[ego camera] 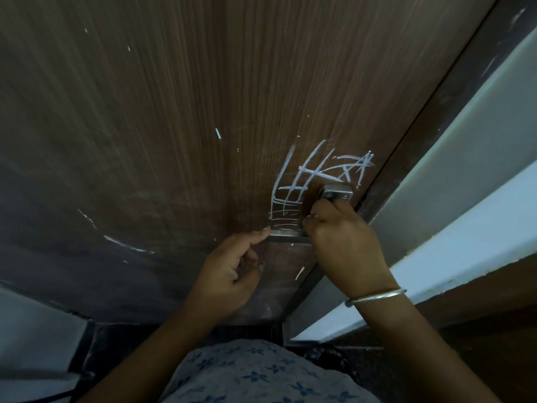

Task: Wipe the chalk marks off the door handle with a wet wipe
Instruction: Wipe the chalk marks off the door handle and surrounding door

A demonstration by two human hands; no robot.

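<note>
Door handle (334, 194) tight against door edge (414, 123), open room leftward. Chalk marks (308, 175): white grid alongside. Right hand (345, 245) grasps handle; left hand (232, 269) loose, forefinger touching its base.

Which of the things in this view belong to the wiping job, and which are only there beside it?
For the job: door handle; chalk marks; right hand, curled at the handle; left hand, forefinger at its lower end. No wet wipe shows.
Only there: door; bangle; white frame; flowered garment.
</note>
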